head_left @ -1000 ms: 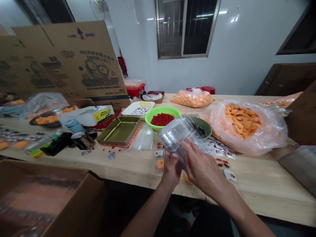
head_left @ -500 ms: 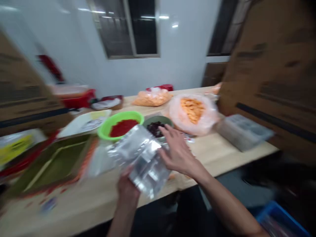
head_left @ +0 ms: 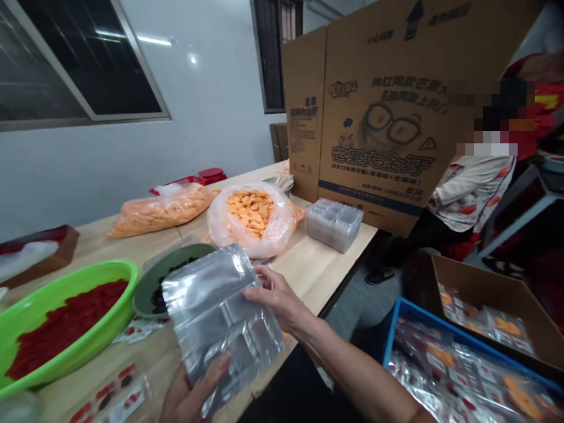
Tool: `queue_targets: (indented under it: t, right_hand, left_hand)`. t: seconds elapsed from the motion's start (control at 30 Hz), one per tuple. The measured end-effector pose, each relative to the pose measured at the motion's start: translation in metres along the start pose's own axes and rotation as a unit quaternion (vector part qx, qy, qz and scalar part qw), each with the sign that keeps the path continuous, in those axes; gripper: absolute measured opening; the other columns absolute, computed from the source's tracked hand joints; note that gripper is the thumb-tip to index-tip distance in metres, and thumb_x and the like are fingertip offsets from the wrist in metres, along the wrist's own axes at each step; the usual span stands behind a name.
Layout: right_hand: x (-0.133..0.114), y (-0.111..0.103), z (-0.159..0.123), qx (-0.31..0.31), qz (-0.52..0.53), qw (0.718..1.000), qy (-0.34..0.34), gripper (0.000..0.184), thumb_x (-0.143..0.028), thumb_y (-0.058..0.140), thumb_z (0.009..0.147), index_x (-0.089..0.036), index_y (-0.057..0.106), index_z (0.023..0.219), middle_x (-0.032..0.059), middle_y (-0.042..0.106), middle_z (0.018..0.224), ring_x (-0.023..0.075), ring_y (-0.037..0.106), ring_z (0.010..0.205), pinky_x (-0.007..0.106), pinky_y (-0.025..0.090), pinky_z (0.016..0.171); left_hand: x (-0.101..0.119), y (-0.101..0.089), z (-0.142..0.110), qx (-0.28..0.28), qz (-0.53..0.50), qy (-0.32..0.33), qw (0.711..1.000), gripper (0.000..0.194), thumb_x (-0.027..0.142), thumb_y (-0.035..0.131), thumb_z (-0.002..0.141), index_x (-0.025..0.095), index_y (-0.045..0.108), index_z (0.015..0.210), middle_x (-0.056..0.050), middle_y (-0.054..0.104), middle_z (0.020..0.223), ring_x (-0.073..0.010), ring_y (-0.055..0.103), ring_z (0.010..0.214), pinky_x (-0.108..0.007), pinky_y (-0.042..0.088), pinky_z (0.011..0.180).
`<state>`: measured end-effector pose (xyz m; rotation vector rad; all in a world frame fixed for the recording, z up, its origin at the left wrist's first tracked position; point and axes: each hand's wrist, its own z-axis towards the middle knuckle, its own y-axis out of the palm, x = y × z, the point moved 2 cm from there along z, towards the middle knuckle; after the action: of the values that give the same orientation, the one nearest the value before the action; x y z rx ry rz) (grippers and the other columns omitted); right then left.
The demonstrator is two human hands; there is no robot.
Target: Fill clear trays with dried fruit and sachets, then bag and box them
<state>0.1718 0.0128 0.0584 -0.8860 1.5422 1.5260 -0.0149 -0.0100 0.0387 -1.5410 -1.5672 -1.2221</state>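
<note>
Between my two hands is a clear plastic bag [head_left: 200, 282], tilted, with a compartmented clear tray [head_left: 247, 338] apparently inside it. My left hand [head_left: 196, 388] is closed on its lower left part, thumb on top. At the right edge, my right hand [head_left: 279, 296] pinches it between thumb and fingers. Behind the bag, partly covered, stands a dark green bowl [head_left: 141, 294] of dark pieces. A bright green basin [head_left: 127, 270] of red pieces is at the left. Near the front lies a clear tray [head_left: 118, 393] with red and dark pieces and a printed packet.
An open bag of orange pieces [head_left: 251, 214], a tied one [head_left: 167, 208] and stacked clear trays [head_left: 335, 223] stand on the table. A large cardboard box [head_left: 370, 117] rises behind. At right are a blue crate [head_left: 396, 329] and carton [head_left: 484, 273] of filled packs, and a seated person [head_left: 462, 194].
The view has swung right, bringing the crate and carton of packs into sight. My right hand, earlier with fingers spread over the bag, now pinches its right edge. My left hand still holds it.
</note>
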Motion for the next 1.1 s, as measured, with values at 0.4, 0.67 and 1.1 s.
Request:
queue_targets:
  t: [0.4,0.67,1.1]
  right_hand:
    - [-0.132,-0.078,-0.072,-0.109,-0.634,0.744,-0.182,0.087,-0.03,0.061,0.093,-0.029,0.011,0.164,0.0077,0.021,0.168,0.028,0.016,0.155,0.056,0.019,0.125]
    - [-0.121,-0.128,-0.044,-0.078,-0.307,0.949,0.007,0.08,-0.041,0.071,0.083,-0.027,0.038,0.155,0.0073,0.047,0.155,0.0271,0.054,0.133,0.044,0.052,0.105]
    - [-0.186,-0.216,-0.001,0.321,-0.055,0.909,-0.26,0.054,-0.025,0.071,0.062,-0.021,0.061,0.115,0.0053,0.066,0.109,0.0199,0.064,0.089,0.032,0.057,0.074]
  left_hand:
    - [0.063,0.05,0.013,-0.121,0.179,0.121,0.969,0.066,0.038,0.095,0.048,0.022,0.071,0.108,-0.007,0.073,0.105,-0.0319,0.068,0.101,-0.03,0.056,0.082]
    - [0.058,0.086,0.054,-0.349,0.021,-0.09,0.933,0.06,0.022,0.089,0.062,0.016,0.072,0.119,-0.013,0.074,0.106,-0.0309,0.072,0.089,-0.035,0.057,0.075]
    - [0.051,0.092,0.049,-0.197,-0.088,0.001,0.977,0.048,0.031,0.08,0.079,0.015,0.063,0.121,-0.014,0.069,0.124,-0.0227,0.07,0.1,-0.03,0.055,0.083]
